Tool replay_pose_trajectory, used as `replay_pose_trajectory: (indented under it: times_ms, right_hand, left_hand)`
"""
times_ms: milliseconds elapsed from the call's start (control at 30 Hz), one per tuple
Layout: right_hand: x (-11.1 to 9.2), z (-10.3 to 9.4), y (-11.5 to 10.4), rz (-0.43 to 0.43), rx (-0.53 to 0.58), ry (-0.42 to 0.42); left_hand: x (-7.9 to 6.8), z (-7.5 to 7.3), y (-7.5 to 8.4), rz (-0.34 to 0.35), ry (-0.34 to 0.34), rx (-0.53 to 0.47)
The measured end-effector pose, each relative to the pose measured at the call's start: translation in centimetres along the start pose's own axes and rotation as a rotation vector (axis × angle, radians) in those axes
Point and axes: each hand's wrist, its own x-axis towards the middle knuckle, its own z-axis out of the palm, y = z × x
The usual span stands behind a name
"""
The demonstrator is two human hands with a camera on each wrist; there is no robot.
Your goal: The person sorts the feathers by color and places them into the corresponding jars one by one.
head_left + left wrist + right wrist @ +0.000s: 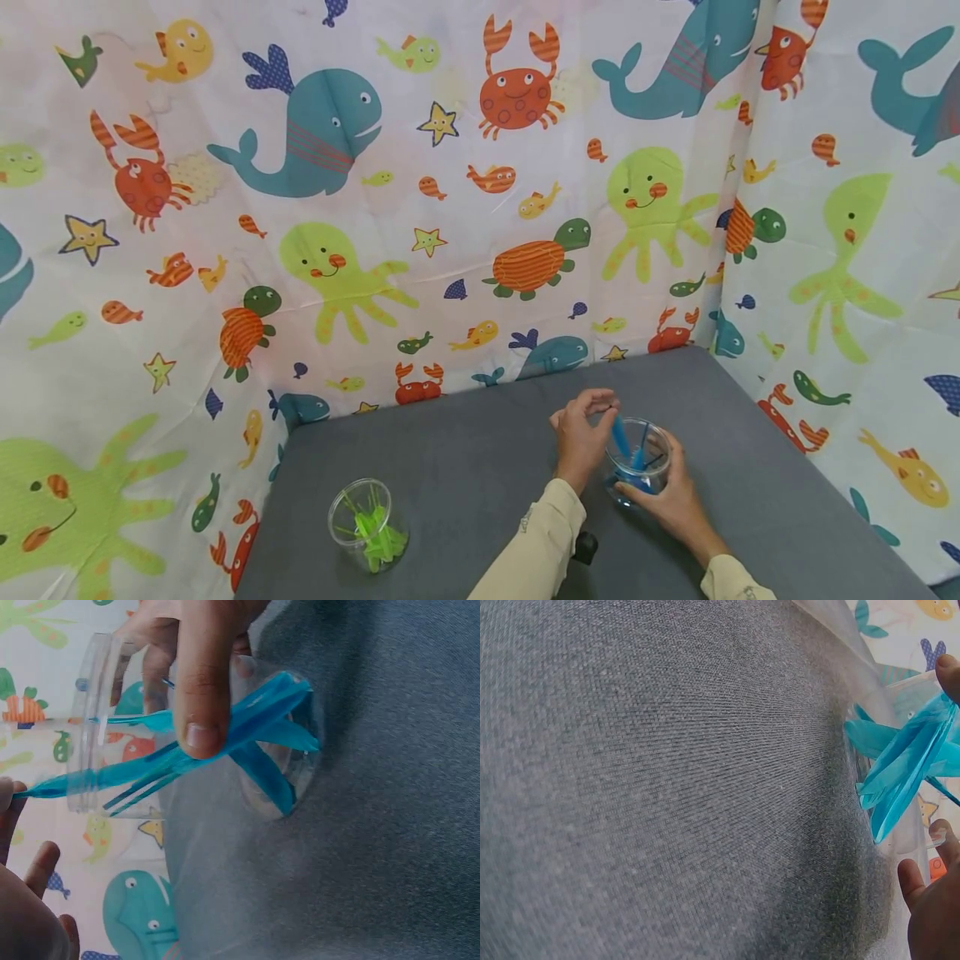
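Note:
A clear jar [637, 475] holds several shiny blue strips [262, 720], narrow toward the mouth and wider at the base. My right hand [678, 500] grips the jar around its side, thumb across the near wall. The left hand [585, 437], above the rim, pinches the narrow top end of one blue strip [620, 435]; its lower part is inside the jar. Seen from the left wrist, that strip [52, 785] passes out through the mouth to the fingertips. In the right wrist view the wide ends of the blue strips [907, 765] show through the jar wall.
A second clear jar [360, 512] stands to the left on the grey table [465, 475], holding several lime-green strips [378, 533]. Behind and beside the table hangs a white curtain [450, 192] printed with sea animals. A small black device [585, 548] sits by the left sleeve.

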Motion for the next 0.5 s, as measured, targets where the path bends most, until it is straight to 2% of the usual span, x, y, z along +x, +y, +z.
replay_pose_trajectory:
  times_ms: [133, 500]
  right_hand:
    - [-0.05, 0.07, -0.09, -0.011, 0.003, 0.005]
    - [-0.14, 0.11, 0.02, -0.053, 0.016, 0.027]
  left_hand:
    - [-0.42, -0.05, -0.32, -0.046, -0.045, 0.021]
    - [-0.7, -0.5, -1.0, -0.056, -0.039, 0.026]
